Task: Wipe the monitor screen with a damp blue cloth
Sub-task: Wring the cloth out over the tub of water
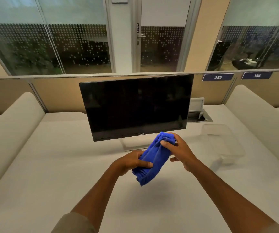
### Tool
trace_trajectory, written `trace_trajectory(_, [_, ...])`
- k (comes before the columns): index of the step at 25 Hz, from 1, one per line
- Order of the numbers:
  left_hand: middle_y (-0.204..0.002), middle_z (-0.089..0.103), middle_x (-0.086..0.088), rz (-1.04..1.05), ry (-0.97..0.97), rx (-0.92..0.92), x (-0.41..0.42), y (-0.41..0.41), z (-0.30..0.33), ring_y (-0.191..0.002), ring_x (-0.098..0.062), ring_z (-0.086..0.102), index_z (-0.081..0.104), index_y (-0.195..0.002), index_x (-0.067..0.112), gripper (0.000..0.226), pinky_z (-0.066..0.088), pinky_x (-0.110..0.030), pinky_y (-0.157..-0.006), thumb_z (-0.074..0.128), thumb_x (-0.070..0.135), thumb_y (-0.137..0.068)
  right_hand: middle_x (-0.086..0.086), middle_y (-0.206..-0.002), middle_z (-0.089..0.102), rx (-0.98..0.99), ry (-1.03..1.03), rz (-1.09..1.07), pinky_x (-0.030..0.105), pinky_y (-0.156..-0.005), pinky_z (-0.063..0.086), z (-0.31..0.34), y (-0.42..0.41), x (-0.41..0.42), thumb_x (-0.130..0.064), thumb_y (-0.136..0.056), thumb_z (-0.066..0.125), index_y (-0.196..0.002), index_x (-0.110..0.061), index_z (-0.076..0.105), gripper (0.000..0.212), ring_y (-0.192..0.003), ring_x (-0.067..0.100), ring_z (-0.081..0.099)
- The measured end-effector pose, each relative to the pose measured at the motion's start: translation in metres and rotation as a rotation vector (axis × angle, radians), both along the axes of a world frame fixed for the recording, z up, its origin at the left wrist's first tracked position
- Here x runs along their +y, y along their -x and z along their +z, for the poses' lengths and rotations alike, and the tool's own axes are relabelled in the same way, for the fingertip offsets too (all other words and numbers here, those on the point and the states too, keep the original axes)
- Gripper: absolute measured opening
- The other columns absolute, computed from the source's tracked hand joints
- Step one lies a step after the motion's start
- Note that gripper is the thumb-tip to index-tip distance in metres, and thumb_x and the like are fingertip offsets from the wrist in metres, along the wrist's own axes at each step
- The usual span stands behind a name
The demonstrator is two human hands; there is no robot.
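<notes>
A black monitor (136,105) with a dark screen stands on a pale stand in the middle of the white desk (54,165). In front of it and below its lower edge, both my hands hold a bunched blue cloth (153,158) above the desk. My left hand (132,163) grips the cloth's lower end. My right hand (177,148) grips its upper end, close to the monitor's bottom bezel. The cloth is apart from the screen.
A clear plastic container (222,142) sits on the desk to the right of the monitor. Behind it lies a cable tray opening (200,117). Padded dividers (9,132) flank the desk on both sides, and a partition with glass walls stands behind.
</notes>
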State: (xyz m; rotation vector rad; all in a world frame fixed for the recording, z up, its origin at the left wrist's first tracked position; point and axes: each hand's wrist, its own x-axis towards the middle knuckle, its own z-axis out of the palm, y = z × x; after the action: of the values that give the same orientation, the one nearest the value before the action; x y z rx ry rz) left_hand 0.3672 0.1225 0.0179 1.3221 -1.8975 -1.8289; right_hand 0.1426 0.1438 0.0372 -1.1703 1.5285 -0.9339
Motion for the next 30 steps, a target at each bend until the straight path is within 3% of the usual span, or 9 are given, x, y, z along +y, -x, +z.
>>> trace_trajectory(5, [-0.105,0.072,-0.004,-0.067,0.048,-0.088,-0.018,0.048,0.004,-0.096,-0.024,0.069,0.063,-0.113,0.02,0.047,0.057,-0.032,-0.083,0.075,0.048,-0.078,0.005,-0.099,0.068,0.225,-0.023,-0.096,0.022,-0.055,0.052,0.007,0.057,-0.006,-0.055,-0.083,0.064,-0.111,-0.021,0.059,0.044,-0.077,0.018,0.066])
trace_trajectory(9, [-0.097,0.072,0.001,-0.083,0.173,-0.143,-0.05,0.107,0.01,-0.087,-0.017,0.069,0.064,-0.105,0.025,0.039,0.057,-0.024,-0.073,0.074,0.052,-0.077,0.005,-0.091,0.067,0.272,-0.041,-0.183,0.021,-0.054,0.05,0.016,0.119,-0.02,-0.054,-0.083,0.065,-0.101,-0.02,0.059,0.039,-0.07,0.017,0.065])
trace_trajectory(15, [-0.098,0.067,0.007,-0.129,0.319,-0.201,-0.1,0.246,0.015,-0.085,-0.011,0.065,0.058,-0.106,0.032,0.035,0.052,-0.02,-0.069,0.076,0.044,-0.078,0.008,-0.09,0.071,0.302,-0.053,-0.348,0.036,-0.074,0.06,0.021,0.245,-0.052,-0.043,-0.079,0.074,-0.092,-0.014,0.067,0.033,-0.072,0.021,0.068])
trace_trajectory(18, [-0.106,0.067,0.003,-0.138,0.382,-0.231,-0.124,0.306,0.016,-0.087,-0.011,0.064,0.057,-0.117,0.028,0.045,0.051,-0.019,-0.071,0.076,0.043,-0.079,0.009,-0.085,0.072,0.424,-0.07,-0.38,0.026,-0.06,0.055,0.022,0.298,-0.071,-0.046,-0.079,0.073,-0.087,-0.014,0.065,0.034,-0.067,0.022,0.069])
trace_trajectory(20, [-0.109,0.066,0.002,-0.132,0.392,-0.261,-0.139,0.337,0.015,-0.092,-0.016,0.064,0.057,-0.122,0.025,0.051,0.054,-0.025,-0.077,0.076,0.043,-0.078,0.01,-0.085,0.071,0.476,-0.09,-0.38,0.03,-0.062,0.057,0.021,0.328,-0.084,-0.047,-0.078,0.074,-0.088,-0.012,0.063,0.038,-0.069,0.025,0.07])
trace_trajectory(23, [-0.113,0.066,0.0,-0.159,0.409,-0.33,-0.16,0.368,0.014,-0.096,-0.019,0.064,0.057,-0.126,0.024,0.054,0.054,-0.03,-0.083,0.077,0.041,-0.079,0.012,-0.088,0.07,0.531,-0.11,-0.344,0.043,-0.079,0.059,0.012,0.36,-0.103,-0.047,-0.077,0.075,-0.092,-0.008,0.061,0.044,-0.077,0.029,0.07])
trace_trajectory(27, [-0.121,0.062,0.001,-0.178,0.45,-0.41,-0.179,0.396,0.008,-0.098,-0.018,0.06,0.057,-0.127,0.026,0.053,0.052,-0.029,-0.082,0.077,0.035,-0.079,0.01,-0.085,0.07,0.669,-0.223,-0.266,0.034,-0.074,0.058,-0.002,0.376,-0.122,-0.054,-0.08,0.069,-0.095,-0.008,0.061,0.049,-0.071,0.024,0.069])
trace_trajectory(30, [-0.119,0.061,0.002,-0.182,0.456,-0.475,-0.187,0.409,-0.002,-0.094,-0.017,0.059,0.059,-0.124,0.028,0.05,0.052,-0.027,-0.078,0.077,0.032,-0.078,0.006,-0.086,0.063,0.792,-0.248,-0.24,0.029,-0.066,0.048,-0.011,0.378,-0.134,-0.055,-0.079,0.069,-0.1,-0.009,0.06,0.051,-0.075,0.021,0.062])
